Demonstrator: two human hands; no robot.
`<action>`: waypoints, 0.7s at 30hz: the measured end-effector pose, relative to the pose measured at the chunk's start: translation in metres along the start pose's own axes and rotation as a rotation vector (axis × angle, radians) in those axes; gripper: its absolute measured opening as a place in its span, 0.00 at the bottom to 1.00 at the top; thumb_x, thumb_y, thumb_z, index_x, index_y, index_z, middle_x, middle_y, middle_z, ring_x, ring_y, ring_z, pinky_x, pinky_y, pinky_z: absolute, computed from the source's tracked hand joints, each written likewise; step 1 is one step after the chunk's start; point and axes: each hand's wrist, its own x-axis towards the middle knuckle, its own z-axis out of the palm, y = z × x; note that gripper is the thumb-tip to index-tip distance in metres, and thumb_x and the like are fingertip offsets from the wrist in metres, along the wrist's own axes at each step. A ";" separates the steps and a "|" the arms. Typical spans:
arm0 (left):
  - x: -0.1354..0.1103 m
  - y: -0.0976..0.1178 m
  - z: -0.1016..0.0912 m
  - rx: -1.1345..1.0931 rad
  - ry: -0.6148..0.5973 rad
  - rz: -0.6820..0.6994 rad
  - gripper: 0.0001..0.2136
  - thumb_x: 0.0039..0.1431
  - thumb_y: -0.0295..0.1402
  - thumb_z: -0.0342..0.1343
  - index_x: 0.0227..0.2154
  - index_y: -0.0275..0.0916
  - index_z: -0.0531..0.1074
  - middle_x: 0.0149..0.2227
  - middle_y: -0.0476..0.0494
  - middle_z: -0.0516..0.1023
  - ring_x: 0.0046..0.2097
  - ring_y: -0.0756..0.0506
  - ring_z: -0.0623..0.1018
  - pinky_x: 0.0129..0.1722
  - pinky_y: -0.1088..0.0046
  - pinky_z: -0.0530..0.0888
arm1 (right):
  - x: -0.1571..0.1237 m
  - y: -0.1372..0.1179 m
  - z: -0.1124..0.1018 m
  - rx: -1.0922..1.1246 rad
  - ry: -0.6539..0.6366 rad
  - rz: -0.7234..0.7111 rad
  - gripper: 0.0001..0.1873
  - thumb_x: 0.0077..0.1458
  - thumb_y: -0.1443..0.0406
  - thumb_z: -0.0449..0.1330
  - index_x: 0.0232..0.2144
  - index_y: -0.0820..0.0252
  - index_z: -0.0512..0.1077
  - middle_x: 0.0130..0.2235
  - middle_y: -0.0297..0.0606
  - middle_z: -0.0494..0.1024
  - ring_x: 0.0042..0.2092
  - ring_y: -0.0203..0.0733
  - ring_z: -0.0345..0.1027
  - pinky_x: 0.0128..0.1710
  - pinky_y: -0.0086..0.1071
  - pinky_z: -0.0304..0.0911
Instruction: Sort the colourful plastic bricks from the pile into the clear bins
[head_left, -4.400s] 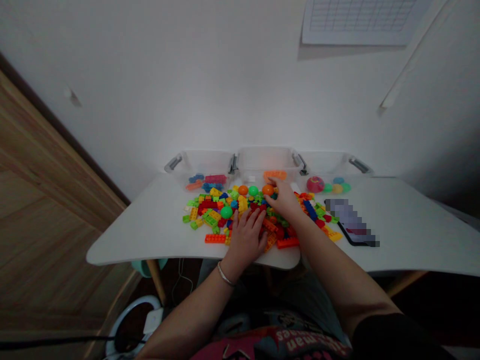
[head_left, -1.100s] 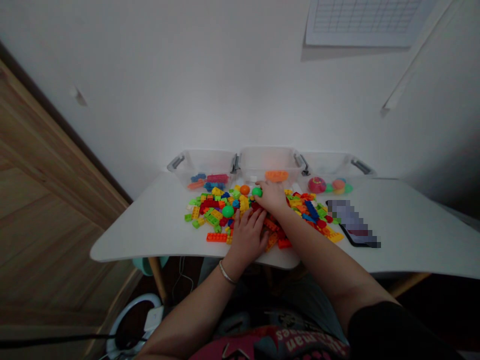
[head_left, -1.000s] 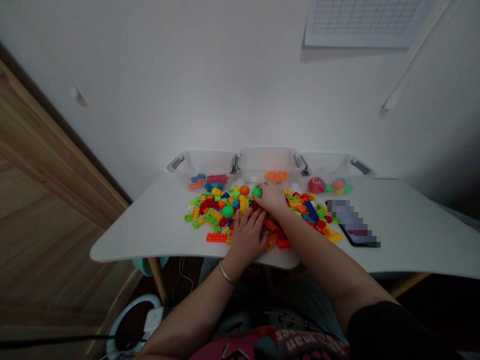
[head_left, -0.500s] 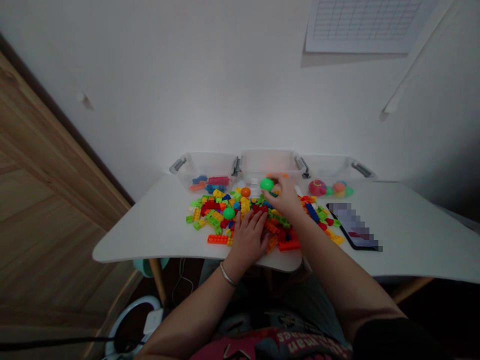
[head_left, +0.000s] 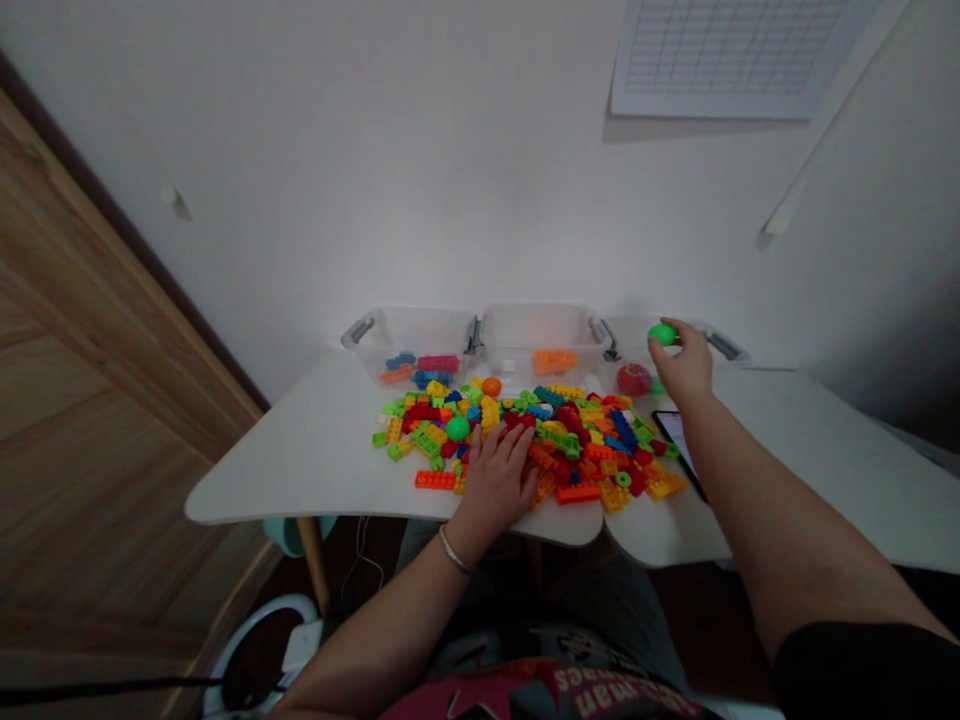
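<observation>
On white tabletop point(head_left: 300, 440) against pale wall point(head_left: 375, 180): strewn bricks point(head_left: 564, 440).

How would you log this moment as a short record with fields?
Right hand: holds a green ball in its fingers, at the right bin
Left hand: on the near side of the block pile; whether it holds a piece is unclear
Left bin: blue, red and orange pieces
Middle bin: an orange block
Right bin: a pinkish-red ball and something green
Block pile: mixed colours, with an orange ball and a second green ball in it
Nearby: phone on the table, partly behind the right forearm
</observation>
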 end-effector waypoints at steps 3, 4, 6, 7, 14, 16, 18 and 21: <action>-0.001 0.000 0.000 0.003 -0.004 0.000 0.26 0.60 0.37 0.53 0.62 0.41 0.62 0.60 0.44 0.70 0.62 0.37 0.64 0.67 0.43 0.48 | -0.002 -0.003 0.004 -0.145 -0.195 0.067 0.25 0.56 0.54 0.54 0.52 0.57 0.73 0.41 0.44 0.80 0.45 0.49 0.72 0.48 0.42 0.63; -0.001 0.000 0.001 0.006 -0.003 0.001 0.26 0.60 0.37 0.53 0.62 0.41 0.61 0.60 0.43 0.70 0.63 0.37 0.64 0.67 0.43 0.48 | -0.003 -0.005 0.005 -0.220 -0.240 0.093 0.25 0.56 0.52 0.53 0.52 0.56 0.73 0.40 0.44 0.80 0.45 0.51 0.73 0.48 0.43 0.63; -0.001 0.000 0.001 0.013 0.001 0.003 0.26 0.60 0.37 0.53 0.62 0.41 0.61 0.60 0.43 0.70 0.62 0.37 0.64 0.67 0.43 0.48 | -0.003 -0.009 0.005 -0.361 -0.314 0.109 0.25 0.58 0.51 0.51 0.50 0.55 0.76 0.41 0.46 0.81 0.47 0.54 0.72 0.48 0.45 0.62; -0.001 0.000 0.001 0.016 0.002 0.004 0.26 0.60 0.37 0.53 0.62 0.41 0.61 0.60 0.43 0.70 0.62 0.37 0.64 0.67 0.43 0.48 | -0.002 -0.010 0.005 -0.412 -0.346 0.097 0.25 0.59 0.51 0.49 0.48 0.55 0.77 0.42 0.48 0.81 0.47 0.54 0.72 0.48 0.45 0.61; -0.001 0.001 0.002 0.000 -0.012 -0.001 0.26 0.61 0.36 0.52 0.62 0.40 0.61 0.60 0.43 0.70 0.62 0.37 0.64 0.67 0.43 0.48 | -0.003 -0.012 -0.001 -0.556 -0.443 -0.019 0.27 0.63 0.54 0.44 0.46 0.58 0.78 0.46 0.50 0.80 0.48 0.53 0.72 0.44 0.41 0.61; -0.001 0.001 0.001 0.000 -0.009 0.000 0.26 0.60 0.36 0.52 0.62 0.40 0.61 0.60 0.42 0.71 0.62 0.37 0.65 0.67 0.43 0.49 | -0.003 -0.011 -0.001 -0.563 -0.451 -0.027 0.27 0.63 0.54 0.43 0.45 0.59 0.78 0.45 0.50 0.80 0.48 0.53 0.72 0.44 0.42 0.61; -0.002 0.002 0.001 0.003 -0.007 0.000 0.26 0.60 0.36 0.53 0.62 0.40 0.61 0.60 0.42 0.71 0.62 0.37 0.65 0.67 0.43 0.49 | -0.003 -0.008 -0.001 -0.539 -0.452 -0.030 0.27 0.63 0.55 0.43 0.45 0.59 0.78 0.46 0.51 0.79 0.48 0.54 0.71 0.45 0.44 0.60; -0.002 0.002 -0.001 0.006 -0.009 -0.003 0.26 0.60 0.36 0.53 0.62 0.41 0.61 0.60 0.43 0.71 0.62 0.37 0.65 0.67 0.44 0.50 | -0.005 -0.005 0.001 -0.403 -0.392 -0.024 0.25 0.62 0.56 0.44 0.46 0.59 0.77 0.46 0.50 0.79 0.49 0.54 0.70 0.49 0.47 0.59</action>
